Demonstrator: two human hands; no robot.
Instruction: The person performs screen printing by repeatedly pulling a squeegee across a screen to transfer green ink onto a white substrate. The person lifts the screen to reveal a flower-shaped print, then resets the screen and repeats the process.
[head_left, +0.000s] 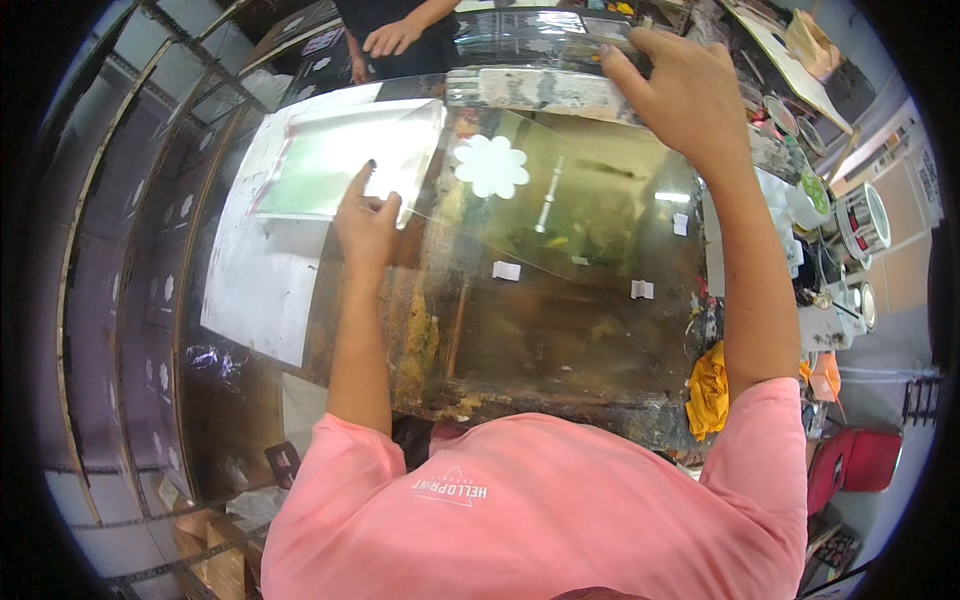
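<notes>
My left hand (366, 222) lies over the near right part of a shiny clear sheet (300, 178), its index finger stretched out and the thumb apart from it. White and pale green show through that sheet. Just to the right, a white flower shape (490, 167) lies on or under another clear sheet, set at a slant. Raised at the far right, my right hand (690, 95) grips the end of a paint-stained screen frame (545, 92). It covers that end, so its grip is partly hidden. A thin white stick-like thing (550, 195) lies right of the flower.
Small white tabs (507, 271) are on the brown, stained tabletop (550, 345). A yellow cloth (707, 392) lies at its right edge, near tubs (862, 222). A metal rack (120, 260) stands left. Across the table, another person's hand (393, 37) shows. A red chair (855, 465) is lower right.
</notes>
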